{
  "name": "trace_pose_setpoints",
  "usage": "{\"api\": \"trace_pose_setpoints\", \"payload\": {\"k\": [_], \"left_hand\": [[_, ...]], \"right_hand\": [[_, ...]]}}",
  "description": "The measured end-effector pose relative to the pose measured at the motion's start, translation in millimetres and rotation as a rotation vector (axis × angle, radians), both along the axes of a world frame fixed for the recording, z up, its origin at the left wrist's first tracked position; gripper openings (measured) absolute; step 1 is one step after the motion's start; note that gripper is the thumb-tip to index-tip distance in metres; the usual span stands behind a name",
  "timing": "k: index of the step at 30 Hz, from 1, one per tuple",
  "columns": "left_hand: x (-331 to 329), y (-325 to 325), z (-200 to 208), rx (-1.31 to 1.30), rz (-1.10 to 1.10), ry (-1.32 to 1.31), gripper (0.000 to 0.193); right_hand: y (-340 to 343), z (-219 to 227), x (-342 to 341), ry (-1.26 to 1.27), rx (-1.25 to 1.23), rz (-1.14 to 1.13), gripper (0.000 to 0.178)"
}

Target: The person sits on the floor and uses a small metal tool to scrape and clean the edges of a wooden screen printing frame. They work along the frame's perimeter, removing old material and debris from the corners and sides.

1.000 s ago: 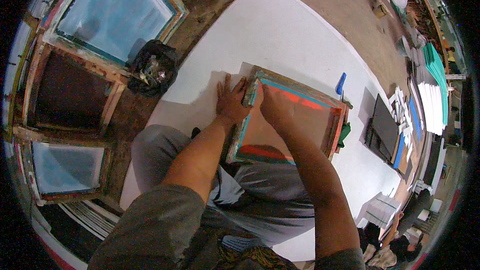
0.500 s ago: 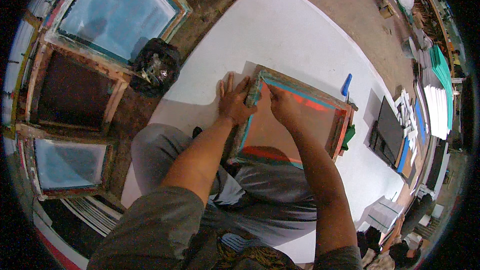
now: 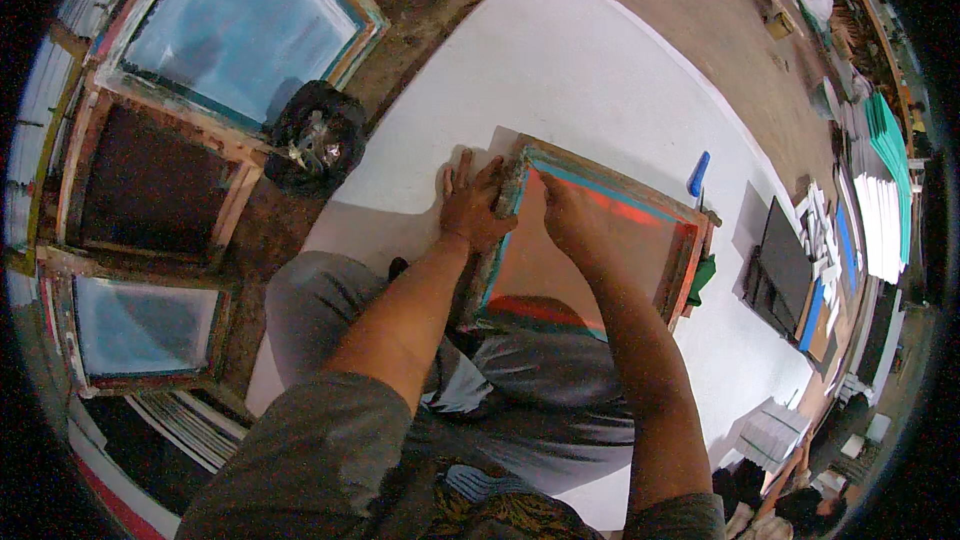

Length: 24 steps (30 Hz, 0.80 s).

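Two bare hands work over a screen-printing frame [image 3: 612, 180], which lies on a white board [image 3: 560, 50] at the centre of the frame, its near edge by our knees. Our left hand [image 3: 474, 208] is loosely spread against the left rail, thumb lapping over the wood and the other fingers outside it; it seems to steady more than grip. Our right hand [image 3: 570, 218] is curled, fingertips bunched near the upper left corner of the orange mesh [image 3: 640, 255]; we cannot tell whether it pinches anything.

Little has changed: compared with a second ago, our right fingertips sit slightly farther in from that corner, while our left hand keeps its place on the rail. To our judgement, the work is still small and local, confined to that corner.

Right of centre, a blue-handled tool [image 3: 699, 173] lies apart from our hands, and a green cloth [image 3: 701, 280] sits just beside the right rail.
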<state>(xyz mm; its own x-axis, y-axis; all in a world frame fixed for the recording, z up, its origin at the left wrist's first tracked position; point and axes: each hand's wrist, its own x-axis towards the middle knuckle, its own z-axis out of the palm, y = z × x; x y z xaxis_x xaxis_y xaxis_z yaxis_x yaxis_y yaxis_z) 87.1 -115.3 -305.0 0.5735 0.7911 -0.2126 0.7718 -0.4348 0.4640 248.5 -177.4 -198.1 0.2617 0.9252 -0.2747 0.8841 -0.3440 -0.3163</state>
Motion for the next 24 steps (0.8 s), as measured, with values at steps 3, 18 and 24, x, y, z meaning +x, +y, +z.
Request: {"api": "trace_pose_setpoints", "payload": {"k": [3,18,24], "left_hand": [[2.0,-0.8,3.2,-0.023,0.014,-0.005,0.095],[8.2,-3.5,-34.8,0.065,-0.010,-0.085,0.095],[5.6,-4.3,-32.7,0.064,0.004,-0.101,0.095]], "right_hand": [[-4.9,-29.3,10.2,-0.004,0.003,-0.012,0.039],[32.3,4.1,9.7,-0.170,0.010,0.334,0.029],[41.8,5.6,12.0,-0.016,-0.085,0.210,0.038]]}}
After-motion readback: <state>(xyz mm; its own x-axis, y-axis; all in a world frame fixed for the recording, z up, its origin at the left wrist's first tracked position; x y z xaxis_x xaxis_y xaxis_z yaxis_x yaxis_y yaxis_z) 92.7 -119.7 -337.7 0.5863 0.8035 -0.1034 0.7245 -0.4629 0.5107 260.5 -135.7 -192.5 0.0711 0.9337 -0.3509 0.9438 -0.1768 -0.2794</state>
